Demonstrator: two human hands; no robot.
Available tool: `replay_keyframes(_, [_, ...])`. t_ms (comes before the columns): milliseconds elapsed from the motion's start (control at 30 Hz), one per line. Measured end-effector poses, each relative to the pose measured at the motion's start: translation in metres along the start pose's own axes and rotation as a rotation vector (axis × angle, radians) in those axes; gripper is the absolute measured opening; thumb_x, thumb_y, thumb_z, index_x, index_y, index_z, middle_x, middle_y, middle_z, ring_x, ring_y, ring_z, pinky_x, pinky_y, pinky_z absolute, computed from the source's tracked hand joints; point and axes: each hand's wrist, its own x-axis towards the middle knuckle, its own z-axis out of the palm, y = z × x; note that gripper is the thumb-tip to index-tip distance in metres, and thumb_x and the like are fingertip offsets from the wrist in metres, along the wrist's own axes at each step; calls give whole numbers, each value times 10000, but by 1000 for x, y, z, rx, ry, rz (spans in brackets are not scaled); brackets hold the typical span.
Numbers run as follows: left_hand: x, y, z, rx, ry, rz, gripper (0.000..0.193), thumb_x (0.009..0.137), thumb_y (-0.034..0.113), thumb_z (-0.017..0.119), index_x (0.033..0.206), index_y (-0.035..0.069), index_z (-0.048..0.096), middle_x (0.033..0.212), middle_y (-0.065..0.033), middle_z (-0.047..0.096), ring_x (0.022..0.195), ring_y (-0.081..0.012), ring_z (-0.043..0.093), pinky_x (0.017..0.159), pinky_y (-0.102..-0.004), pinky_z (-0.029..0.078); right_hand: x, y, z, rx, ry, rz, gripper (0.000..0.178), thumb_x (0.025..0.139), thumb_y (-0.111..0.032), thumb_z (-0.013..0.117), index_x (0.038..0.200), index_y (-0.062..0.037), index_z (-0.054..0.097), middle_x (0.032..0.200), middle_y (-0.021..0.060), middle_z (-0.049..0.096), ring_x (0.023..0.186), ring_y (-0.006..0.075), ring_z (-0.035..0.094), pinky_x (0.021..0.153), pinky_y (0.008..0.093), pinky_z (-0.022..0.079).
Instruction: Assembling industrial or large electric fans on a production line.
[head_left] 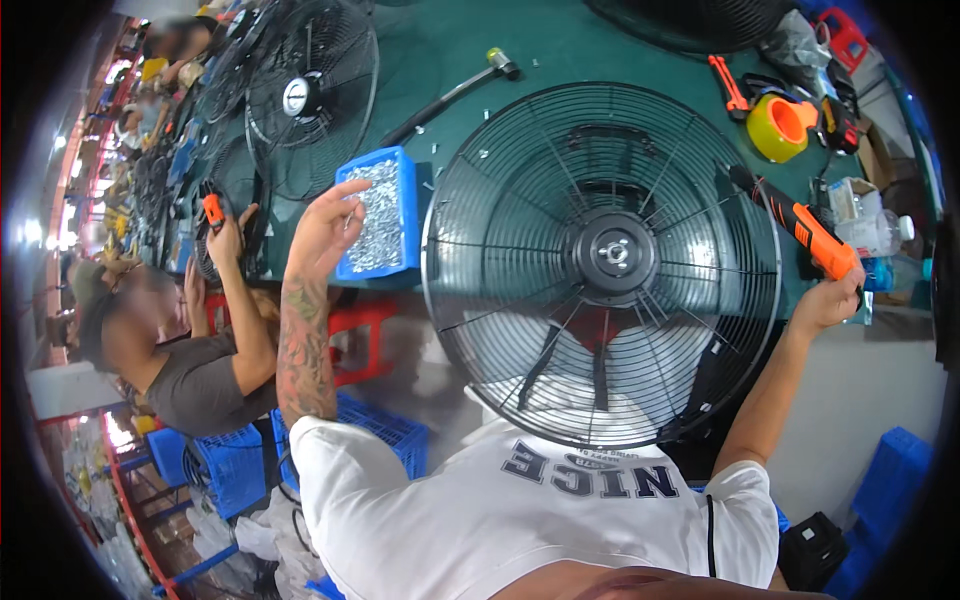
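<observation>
A large round black fan [508, 240] in a wire guard lies in front of me on the green table, its near edge jutting past the table's edge toward my chest. My right hand [828, 303] grips an orange and black electric screwdriver [822, 243], whose dark tip reaches the guard's right rim. Over the left side of a blue bin [409, 210] of small shiny metal pieces [378, 225] is my left hand [330, 225]. Its fingers are curled together, the index finger straighter than the others; what they hold, if anything, is too small to make out.
A rubber-headed mallet [450, 100] lies behind the bin. Yellow tape [775, 130], an orange-handled tool [730, 88] and a plastic bottle [880, 233] are at the right. Another fan [315, 95] stands far left, near a co-worker [200, 370] holding an orange tool. Blue crates [385, 430] sit below.
</observation>
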Motion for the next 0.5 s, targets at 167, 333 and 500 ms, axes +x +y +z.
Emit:
replay_keyframes(167, [-3,8,21,22,-161,-69,309,977,44,476,1246,-53,593,679,3,532,459,-55,400,409,-198,285,48,-48,-1,-195,203,-301,539,1055,-334,416,971,110,708,875,135,710,816,243,671,790,362,551])
replay_keyframes(333, [-18,16,58,206,-110,-27,321,1066,218,469,1160,-43,631,546,42,402,393,-55,297,378,-225,238,75,-67,41,-86,-57,-310,399,1029,-318,581,881,39,680,894,136,717,785,183,659,743,344,542])
replay_keyframes(500, [-8,-1,41,133,-63,0,464,1085,421,437,959,31,655,513,49,330,384,-68,271,367,-232,199,58,-62,79,471,-225,-116,415,1013,-400,612,1085,4,552,931,183,718,798,230,690,774,353,565])
